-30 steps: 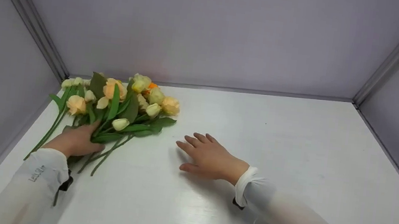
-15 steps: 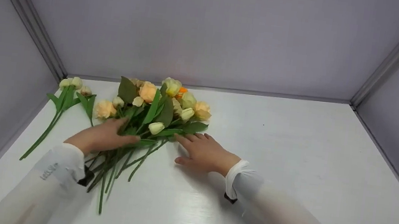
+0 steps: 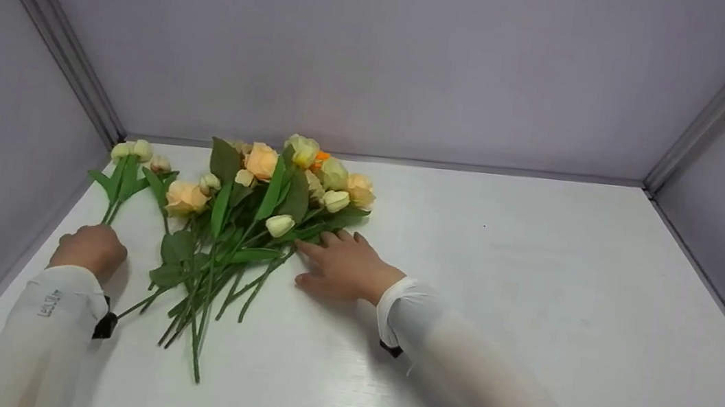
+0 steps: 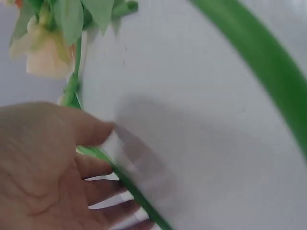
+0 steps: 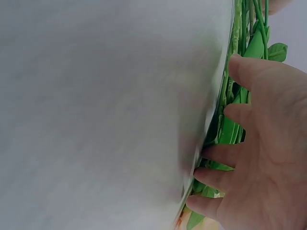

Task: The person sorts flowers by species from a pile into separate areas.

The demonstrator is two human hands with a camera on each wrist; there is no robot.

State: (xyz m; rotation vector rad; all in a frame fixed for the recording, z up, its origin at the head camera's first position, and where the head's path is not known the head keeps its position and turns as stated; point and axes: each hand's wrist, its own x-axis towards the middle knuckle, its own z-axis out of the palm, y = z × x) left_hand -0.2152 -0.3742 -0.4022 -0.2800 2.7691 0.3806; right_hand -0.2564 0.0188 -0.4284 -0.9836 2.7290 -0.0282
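"Cream, cup-shaped tulip heads on green stems (image 3: 132, 149) lie beyond your left hand (image 3: 90, 250), out past its knuckles, and their stems run down to it."

"How are your left fingers set?"

"From your left wrist, they show gaps between them, and your thumb is clear of your forefinger. One thin green stem (image 4: 136, 194) passes close by the fingertips; whether they press on it cannot be told."

"And your right hand (image 3: 348, 267)?"

"Its fingers are spread, their tips at the near right edge of the big heap of peach, cream and orange blossoms with dark green leaves (image 3: 274, 193). Your right thumb stands apart from the other fingers, near the stems."

"What lies between your two hands?"

"Most of that heap's bare stems, fanning toward you. Farther out, to the right of your left fingers, you have a full, ruffled peach rose (image 3: 187, 198), and left of it a small pinkish-cream bud (image 3: 160, 163)."

"Beneath all your fingers?"

"Your smooth white tabletop (image 3: 520, 271), with a plain grey-lilac wall panel (image 3: 387, 61) well beyond your fingertips."
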